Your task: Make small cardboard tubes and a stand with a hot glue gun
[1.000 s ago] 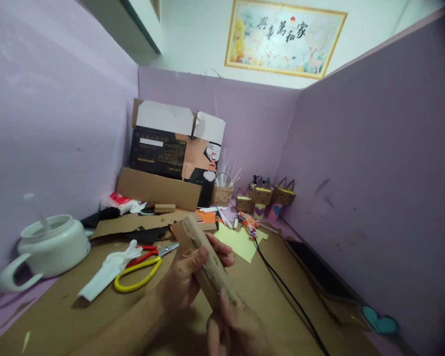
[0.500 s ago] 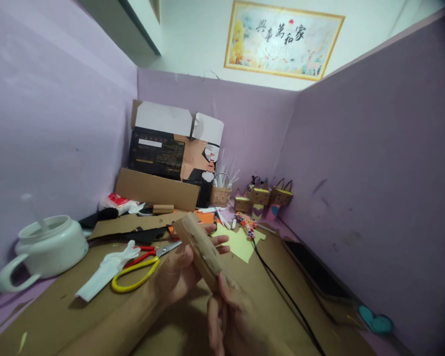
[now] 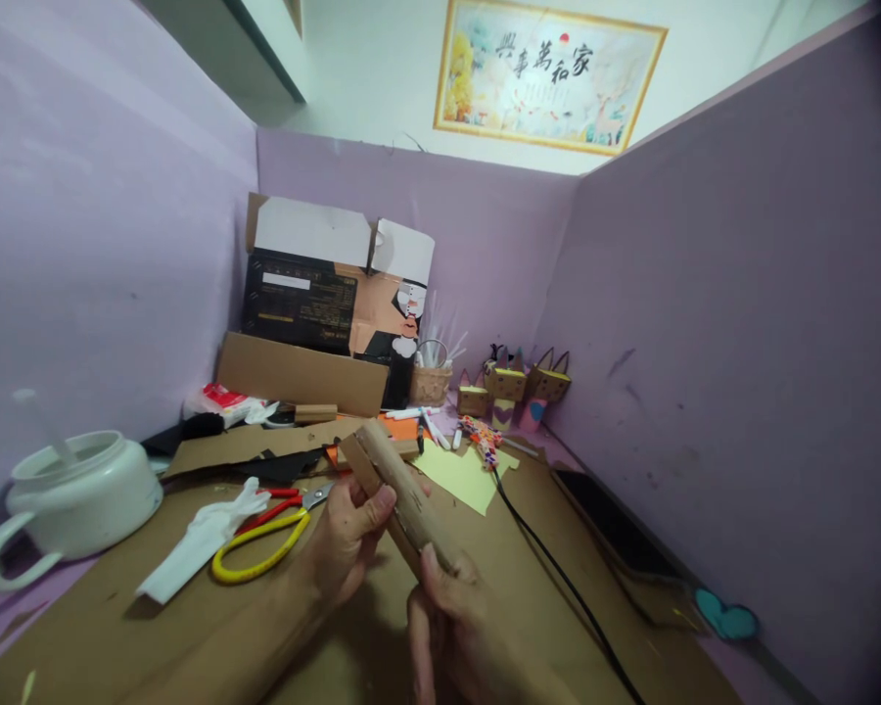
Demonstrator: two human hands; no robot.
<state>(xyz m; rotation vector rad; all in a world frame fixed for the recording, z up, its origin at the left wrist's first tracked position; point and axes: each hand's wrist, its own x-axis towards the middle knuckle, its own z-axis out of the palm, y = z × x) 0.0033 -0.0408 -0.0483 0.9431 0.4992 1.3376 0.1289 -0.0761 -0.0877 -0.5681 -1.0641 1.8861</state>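
I hold a rolled brown cardboard tube (image 3: 402, 487) slanted over the table, its far end pointing up and away. My left hand (image 3: 348, 543) wraps round its middle from the left, thumb on top. My right hand (image 3: 451, 627) grips the near lower end from below, fingers closed on it. Both hands hover above the brown cardboard sheet (image 3: 154, 636) that covers the table.
Yellow-and-red scissors (image 3: 268, 534) and a white crumpled tissue (image 3: 198, 548) lie to the left. A white pot (image 3: 73, 494) stands far left. A black cable (image 3: 558, 578), yellow paper (image 3: 462, 475), a cardboard box (image 3: 330, 294) and small cardboard figures (image 3: 514, 387) sit behind and right.
My left-hand fingers opened for a moment and closed round the tube again. My right hand slid up the tube's near end. The view shifted slightly.
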